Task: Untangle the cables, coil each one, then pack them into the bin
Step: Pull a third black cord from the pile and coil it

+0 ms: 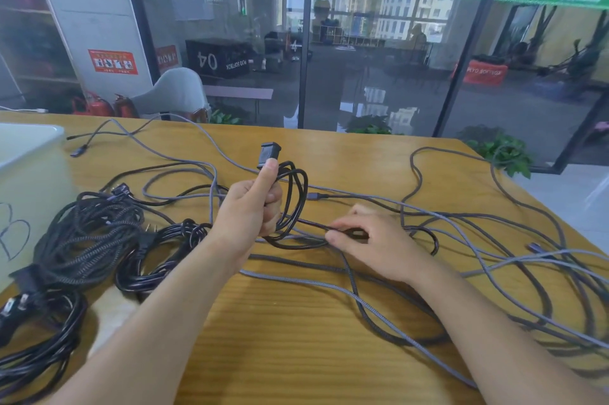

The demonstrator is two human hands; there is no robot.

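Head view: your left hand [250, 207] grips the black cable [296, 193] in loops, thumb pressed to its plug just above. Your right hand [369, 240] pinches the same cable's tail beside those loops, low over the table [296, 322]. Left of your grip stands the bin [29, 174].

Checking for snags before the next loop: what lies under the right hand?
The right hand pinches the black cable against the table. Grey braided cables pass under the wrist; the palm hides anything else.
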